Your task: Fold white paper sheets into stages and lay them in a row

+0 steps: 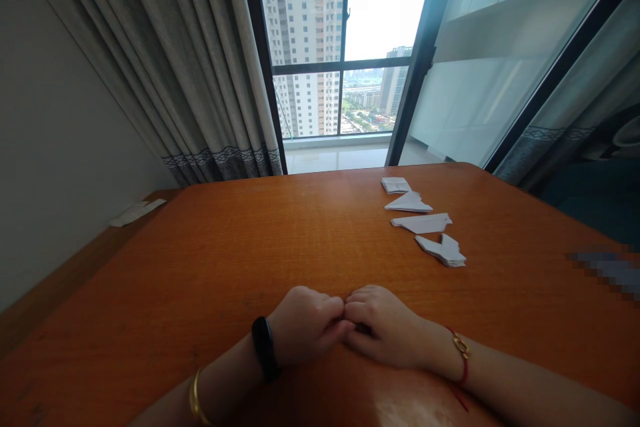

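My left hand (311, 322) rests on the near part of the wooden table, its fingers curled shut. It wears a black wristband (265, 349) and a gold bangle (196, 397). Against its fingertips lies my right hand (387, 325), also with curled fingers, a red cord bracelet (463, 355) round the wrist. No object shows between the two hands; the palms are hidden. Beyond my right hand several folded white papers lie in a row: a bent folded piece (444, 251) nearest, then a long strip shape (423, 223), a triangular piece (409, 202) and a small rectangular one (395, 185).
The brown table (240, 240) stretches to a window (345, 67) with tall buildings outside. A grey curtain (200, 67) hangs at the left. White paper (137, 212) lies by the left wall. At the right edge is a pixelated patch (607, 272).
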`<action>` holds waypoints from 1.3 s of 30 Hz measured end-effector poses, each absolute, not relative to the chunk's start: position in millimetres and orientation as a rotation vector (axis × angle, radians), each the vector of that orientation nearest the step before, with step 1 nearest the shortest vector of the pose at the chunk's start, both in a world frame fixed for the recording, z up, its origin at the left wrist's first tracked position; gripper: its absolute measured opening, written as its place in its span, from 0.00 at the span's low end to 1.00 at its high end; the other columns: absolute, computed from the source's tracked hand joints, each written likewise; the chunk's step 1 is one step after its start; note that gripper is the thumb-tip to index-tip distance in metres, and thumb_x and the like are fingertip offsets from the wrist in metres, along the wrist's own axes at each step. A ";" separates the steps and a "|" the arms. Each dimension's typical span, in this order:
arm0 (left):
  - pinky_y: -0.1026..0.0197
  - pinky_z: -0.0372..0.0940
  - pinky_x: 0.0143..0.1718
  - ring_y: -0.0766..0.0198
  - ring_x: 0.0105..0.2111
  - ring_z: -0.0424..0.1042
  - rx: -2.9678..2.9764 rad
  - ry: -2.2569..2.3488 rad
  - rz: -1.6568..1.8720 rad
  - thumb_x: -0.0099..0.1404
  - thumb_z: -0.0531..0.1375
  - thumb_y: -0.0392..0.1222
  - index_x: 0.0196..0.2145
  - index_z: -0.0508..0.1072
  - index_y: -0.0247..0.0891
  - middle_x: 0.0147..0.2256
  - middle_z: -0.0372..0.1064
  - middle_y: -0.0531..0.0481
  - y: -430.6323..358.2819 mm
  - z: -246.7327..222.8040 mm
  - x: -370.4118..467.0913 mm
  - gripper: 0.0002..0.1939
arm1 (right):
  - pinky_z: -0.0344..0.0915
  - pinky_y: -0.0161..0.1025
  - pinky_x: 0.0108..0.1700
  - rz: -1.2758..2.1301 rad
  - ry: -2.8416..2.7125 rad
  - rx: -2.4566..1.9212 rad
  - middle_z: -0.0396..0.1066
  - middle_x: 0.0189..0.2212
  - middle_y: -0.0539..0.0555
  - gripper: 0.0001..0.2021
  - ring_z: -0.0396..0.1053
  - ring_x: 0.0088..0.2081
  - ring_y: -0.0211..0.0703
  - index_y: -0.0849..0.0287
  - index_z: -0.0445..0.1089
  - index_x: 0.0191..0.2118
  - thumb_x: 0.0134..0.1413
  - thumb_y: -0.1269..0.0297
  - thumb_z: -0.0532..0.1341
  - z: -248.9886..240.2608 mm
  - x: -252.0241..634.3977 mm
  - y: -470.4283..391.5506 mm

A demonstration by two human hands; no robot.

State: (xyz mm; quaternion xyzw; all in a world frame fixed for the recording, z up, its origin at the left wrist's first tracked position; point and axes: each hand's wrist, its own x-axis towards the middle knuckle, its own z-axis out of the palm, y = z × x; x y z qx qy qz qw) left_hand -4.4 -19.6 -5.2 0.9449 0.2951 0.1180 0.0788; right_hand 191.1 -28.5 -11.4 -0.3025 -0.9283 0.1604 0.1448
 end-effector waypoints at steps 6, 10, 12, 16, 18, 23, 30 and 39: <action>0.62 0.51 0.23 0.66 0.22 0.68 2.835 0.890 0.356 0.68 0.51 0.48 0.27 0.64 0.39 0.24 0.69 0.54 -19.7 -5.5 -4.6 0.15 | 0.54 0.35 0.33 0.441 -2.681 -0.875 0.71 0.27 0.51 0.08 0.65 0.29 0.37 0.59 0.68 0.29 0.58 0.66 0.55 -10.7 190.8 -28.5; 0.62 0.52 0.23 0.66 0.22 0.68 2.824 0.889 0.345 0.68 0.50 0.48 0.27 0.64 0.38 0.24 0.69 0.53 -19.6 -5.1 -4.8 0.15 | 0.54 0.35 0.33 0.452 -2.675 -0.872 0.71 0.27 0.51 0.08 0.65 0.29 0.37 0.59 0.68 0.29 0.58 0.66 0.55 -10.8 190.7 -28.7; 0.63 0.52 0.23 0.66 0.22 0.68 2.820 0.895 0.335 0.68 0.51 0.48 0.27 0.64 0.38 0.24 0.68 0.53 -19.7 -4.6 -4.6 0.15 | 0.54 0.35 0.33 0.449 -2.674 -0.868 0.71 0.27 0.51 0.08 0.65 0.29 0.37 0.59 0.67 0.29 0.58 0.66 0.55 -11.1 190.5 -28.7; 0.63 0.51 0.23 0.66 0.22 0.67 2.818 0.900 0.319 0.67 0.51 0.48 0.27 0.64 0.39 0.24 0.69 0.53 -19.9 -4.0 -4.2 0.14 | 0.54 0.36 0.32 0.436 -2.674 -0.870 0.71 0.26 0.51 0.08 0.65 0.29 0.38 0.59 0.67 0.28 0.57 0.66 0.55 -11.1 190.3 -28.4; 0.63 0.51 0.23 0.66 0.22 0.67 2.820 0.896 0.320 0.68 0.51 0.48 0.27 0.64 0.38 0.24 0.69 0.53 -20.0 -4.2 -4.2 0.14 | 0.54 0.36 0.32 0.438 -2.676 -0.871 0.71 0.27 0.51 0.08 0.65 0.29 0.38 0.59 0.67 0.29 0.57 0.66 0.55 -11.0 190.5 -28.4; 0.62 0.51 0.23 0.65 0.23 0.68 2.823 0.897 0.330 0.68 0.51 0.48 0.27 0.64 0.39 0.24 0.69 0.53 -20.1 -4.2 -4.5 0.14 | 0.54 0.35 0.33 0.437 -2.683 -0.859 0.71 0.27 0.51 0.08 0.65 0.29 0.38 0.59 0.67 0.29 0.58 0.65 0.55 -11.1 190.9 -28.8; 0.61 0.50 0.23 0.65 0.22 0.68 2.830 0.891 0.338 0.67 0.52 0.47 0.26 0.63 0.39 0.24 0.69 0.54 -20.3 -3.9 -4.1 0.14 | 0.54 0.35 0.34 0.462 -2.676 -0.863 0.72 0.27 0.51 0.08 0.65 0.30 0.38 0.59 0.68 0.29 0.58 0.66 0.55 -10.0 190.8 -28.7; 0.62 0.51 0.23 0.65 0.23 0.68 2.822 0.890 0.319 0.68 0.51 0.47 0.27 0.64 0.38 0.25 0.70 0.53 -20.3 -4.2 -4.1 0.14 | 0.54 0.35 0.33 0.462 -2.669 -0.858 0.71 0.27 0.51 0.08 0.65 0.29 0.37 0.59 0.67 0.29 0.58 0.65 0.55 -10.2 190.9 -28.3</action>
